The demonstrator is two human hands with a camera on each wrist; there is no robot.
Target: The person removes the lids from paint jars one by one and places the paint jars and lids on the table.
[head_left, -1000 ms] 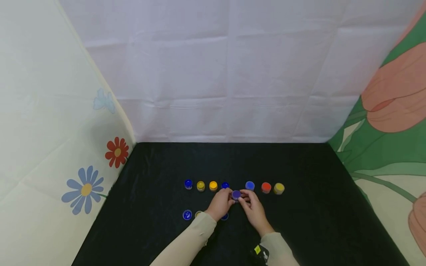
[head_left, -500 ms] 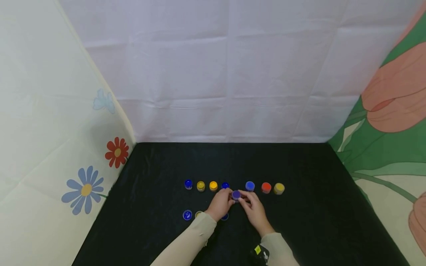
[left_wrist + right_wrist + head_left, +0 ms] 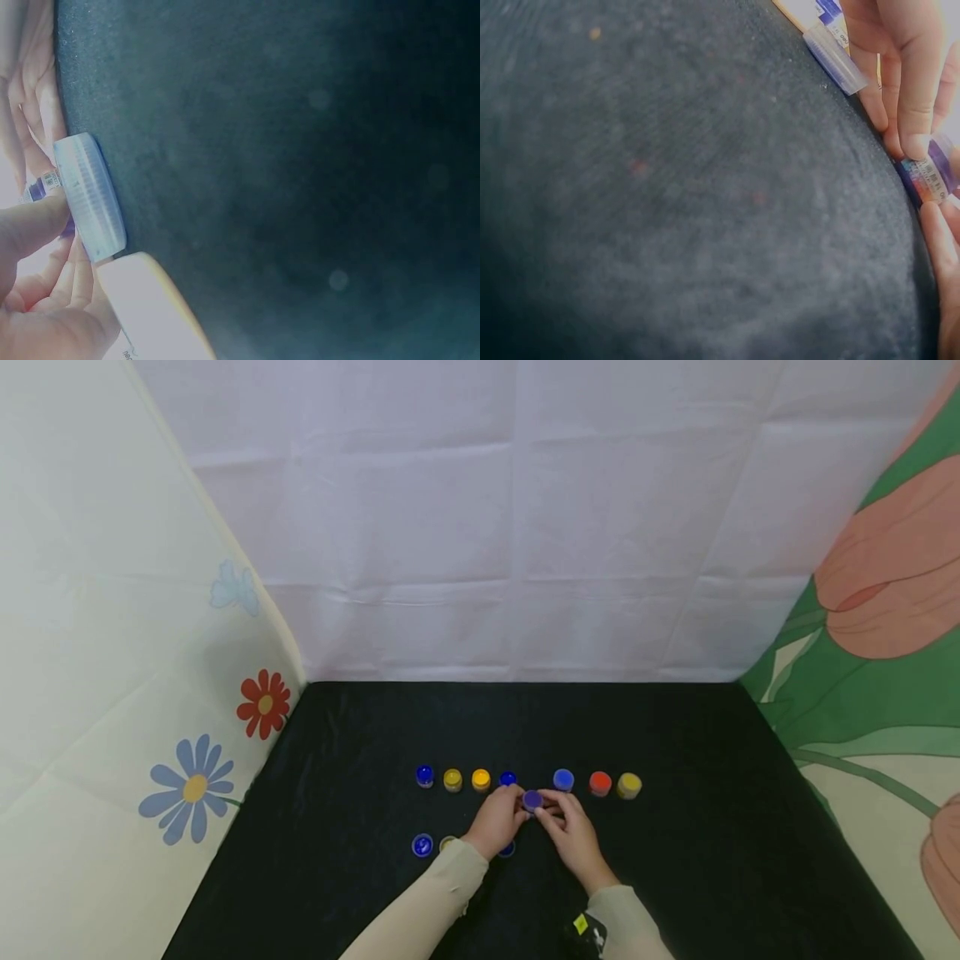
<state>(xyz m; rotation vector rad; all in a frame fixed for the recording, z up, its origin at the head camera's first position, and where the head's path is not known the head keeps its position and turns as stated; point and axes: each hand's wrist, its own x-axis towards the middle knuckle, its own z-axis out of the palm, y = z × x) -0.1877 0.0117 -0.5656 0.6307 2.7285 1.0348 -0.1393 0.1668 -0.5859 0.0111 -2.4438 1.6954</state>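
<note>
A small paint pot with a purple top [image 3: 532, 801] is between both hands at the middle of the black table. My left hand [image 3: 495, 820] grips it from the left, and my right hand [image 3: 576, 837] pinches it from the right with thumb and fingers. In the right wrist view, fingertips press the labelled side of this paint pot [image 3: 928, 176]. Its body is mostly covered by fingers in the left wrist view, where a purple edge and part of the label show. Just behind the hands stands a dark blue pot [image 3: 507, 778].
Along the back row stand blue [image 3: 424, 776], yellow [image 3: 452, 779], orange [image 3: 481, 779], light blue [image 3: 563, 779], red [image 3: 600, 783] and dull yellow [image 3: 629, 786] pots. Nearer, a round blue piece [image 3: 422, 845] lies left of the left sleeve, with others partly hidden by that arm.
My right fingers and thumb shift very slightly at the edge of the purple pot. The left hand and the other pots stay in place.
</note>
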